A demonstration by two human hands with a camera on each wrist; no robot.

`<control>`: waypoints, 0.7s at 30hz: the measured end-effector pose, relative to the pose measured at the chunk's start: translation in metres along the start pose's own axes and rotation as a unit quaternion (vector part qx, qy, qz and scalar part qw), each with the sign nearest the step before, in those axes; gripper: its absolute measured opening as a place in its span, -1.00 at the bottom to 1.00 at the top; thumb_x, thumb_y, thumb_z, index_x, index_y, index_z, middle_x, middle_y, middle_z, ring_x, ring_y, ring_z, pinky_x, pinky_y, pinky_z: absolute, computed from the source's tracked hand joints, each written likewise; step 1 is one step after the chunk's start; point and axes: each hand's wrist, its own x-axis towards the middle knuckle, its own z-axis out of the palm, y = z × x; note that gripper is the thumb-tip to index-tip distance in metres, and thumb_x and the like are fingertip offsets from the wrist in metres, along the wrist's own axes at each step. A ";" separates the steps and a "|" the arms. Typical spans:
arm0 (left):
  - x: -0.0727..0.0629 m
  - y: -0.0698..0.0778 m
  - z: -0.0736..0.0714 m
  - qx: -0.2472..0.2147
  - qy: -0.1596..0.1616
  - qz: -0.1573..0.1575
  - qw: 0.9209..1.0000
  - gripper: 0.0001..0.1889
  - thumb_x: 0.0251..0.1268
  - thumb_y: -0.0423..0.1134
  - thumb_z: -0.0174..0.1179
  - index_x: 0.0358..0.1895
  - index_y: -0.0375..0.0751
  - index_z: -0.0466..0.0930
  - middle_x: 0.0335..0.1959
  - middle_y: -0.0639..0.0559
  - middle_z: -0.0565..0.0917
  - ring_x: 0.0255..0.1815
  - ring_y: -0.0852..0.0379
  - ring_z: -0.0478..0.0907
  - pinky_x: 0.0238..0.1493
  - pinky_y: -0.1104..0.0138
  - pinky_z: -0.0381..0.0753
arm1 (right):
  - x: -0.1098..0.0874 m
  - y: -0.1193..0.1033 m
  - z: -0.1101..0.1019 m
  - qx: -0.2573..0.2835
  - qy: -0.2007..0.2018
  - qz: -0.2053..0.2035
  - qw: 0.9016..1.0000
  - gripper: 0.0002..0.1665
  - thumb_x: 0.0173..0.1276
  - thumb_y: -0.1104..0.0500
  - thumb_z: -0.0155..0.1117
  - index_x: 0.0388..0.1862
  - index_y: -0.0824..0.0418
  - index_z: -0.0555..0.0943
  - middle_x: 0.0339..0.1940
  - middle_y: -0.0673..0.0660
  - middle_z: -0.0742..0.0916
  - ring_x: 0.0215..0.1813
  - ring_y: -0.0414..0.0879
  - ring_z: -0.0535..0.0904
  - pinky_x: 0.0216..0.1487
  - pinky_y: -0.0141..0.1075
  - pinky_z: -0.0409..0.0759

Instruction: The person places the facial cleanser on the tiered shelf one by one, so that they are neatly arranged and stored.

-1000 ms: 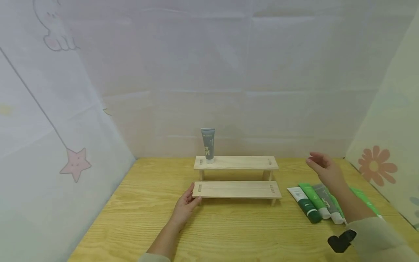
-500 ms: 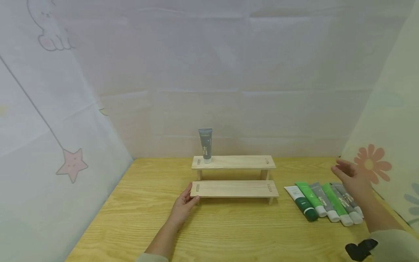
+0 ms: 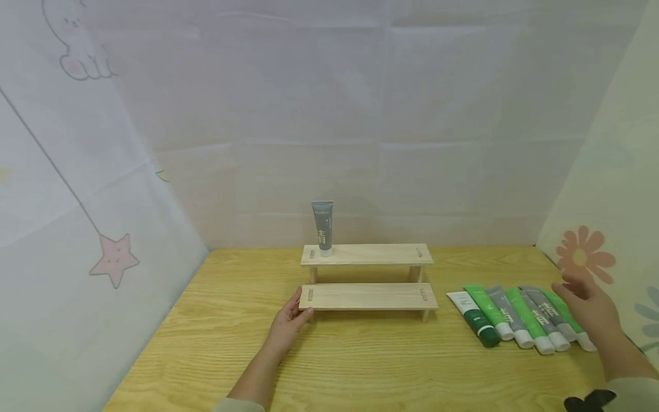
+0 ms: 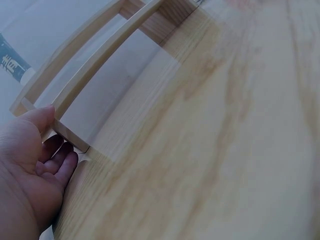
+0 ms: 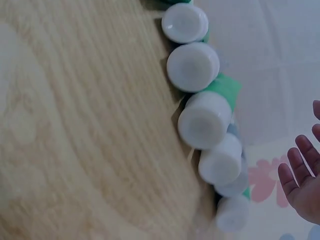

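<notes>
A two-tier wooden display shelf (image 3: pixel 368 296) stands on the table. My left hand (image 3: pixel 288 326) grips the left end of its lower tier; in the left wrist view the thumb (image 4: pixel 42 117) lies against the board and the fingers curl beside the leg. A grey-blue squeeze tube (image 3: pixel 323 229) stands upright, cap down, on the left of the upper tier. My right hand (image 3: pixel 592 303) hangs above the right end of a row of squeeze tubes, holding nothing, its fingers loosely bent. A white and dark green tube (image 3: pixel 475 320) lies at the row's left end.
The row also has bright green tubes (image 3: pixel 530 320) and grey tubes (image 3: pixel 509 316), lying side by side with white caps (image 5: pixel 205 120) toward me. Pale printed cloth (image 3: pixel 309 114) walls the wooden table (image 3: pixel 391 372) at the back and both sides.
My right hand has moved right and slightly down, from left of the row's middle to its right end, uncovering more tubes. The left hand keeps its hold on the shelf.
</notes>
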 end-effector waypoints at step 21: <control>0.001 0.001 0.000 -0.001 -0.004 0.006 1.000 -0.22 0.44 -0.23 0.14 0.57 -0.24 -0.09 0.50 -0.29 0.21 0.46 -0.20 0.28 0.30 0.40 0.48 | -0.002 0.054 0.001 -0.068 -0.056 0.175 0.981 0.05 0.48 -0.35 -0.21 0.50 0.50 -0.04 0.40 0.68 0.14 0.33 0.58 0.13 0.25 0.37 0.30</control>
